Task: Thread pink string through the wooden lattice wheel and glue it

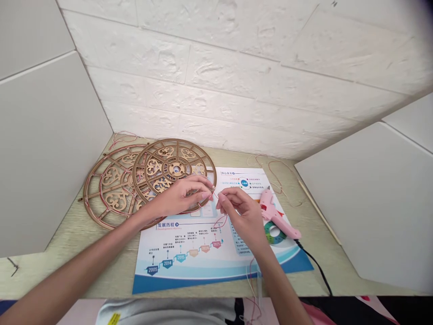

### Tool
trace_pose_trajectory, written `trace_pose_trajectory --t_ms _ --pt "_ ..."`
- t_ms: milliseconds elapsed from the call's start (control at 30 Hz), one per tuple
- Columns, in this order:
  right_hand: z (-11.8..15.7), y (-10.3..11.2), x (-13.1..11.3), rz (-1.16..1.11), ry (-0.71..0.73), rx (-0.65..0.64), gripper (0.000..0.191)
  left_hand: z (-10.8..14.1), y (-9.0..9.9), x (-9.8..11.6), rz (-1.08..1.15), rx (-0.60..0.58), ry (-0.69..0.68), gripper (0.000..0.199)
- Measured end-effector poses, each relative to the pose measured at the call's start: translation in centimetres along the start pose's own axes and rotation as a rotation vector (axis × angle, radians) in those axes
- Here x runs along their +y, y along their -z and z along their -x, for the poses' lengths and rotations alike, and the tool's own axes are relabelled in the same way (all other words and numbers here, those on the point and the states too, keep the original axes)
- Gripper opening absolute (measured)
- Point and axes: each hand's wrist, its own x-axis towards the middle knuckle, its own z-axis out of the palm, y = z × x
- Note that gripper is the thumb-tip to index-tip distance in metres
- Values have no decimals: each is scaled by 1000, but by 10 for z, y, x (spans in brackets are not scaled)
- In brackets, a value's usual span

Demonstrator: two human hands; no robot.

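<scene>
The left forearm (74,264) and right forearm (280,289) are bare — above a pale grey top (162,312) with a small yellow label (114,318) — and pink-and-black cloth (338,309) shows to one side.

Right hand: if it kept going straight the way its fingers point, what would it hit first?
Probably the left hand's fingers, which lie close ahead of the right hand, with a thin pink cord near both; depth is hard to judge from this view.

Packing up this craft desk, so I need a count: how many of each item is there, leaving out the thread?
Openwork wooden wheels: 2
Pink hot glue gun: 1
Printed timeline poster: 1
Green-and-blue ring: 1
Thin wooden stick: 1
Total: 6
</scene>
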Motion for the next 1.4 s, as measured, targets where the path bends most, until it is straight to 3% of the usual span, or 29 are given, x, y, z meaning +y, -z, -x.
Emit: trace_pose_trajectory --t_ms 433,700,1000,1167,1400 --pt "5 -4 -11 156 67 104 19 2 -6 0 -90 158 20 13" --pt "-6 -3 -11 -17 -74 74 27 3 -9 0 -270 181 -165 9" --pt "-13 -3 -10 -265 -198 -17 29 4 -10 0 -355 217 -223 8" --pt "-13 -2 -4 -333 -175 -25 23 3 -8 2 -354 230 -284 8" --pt "-11 0 -3 -226 -34 -11 23 3 -9 3 -347 245 -331 5"
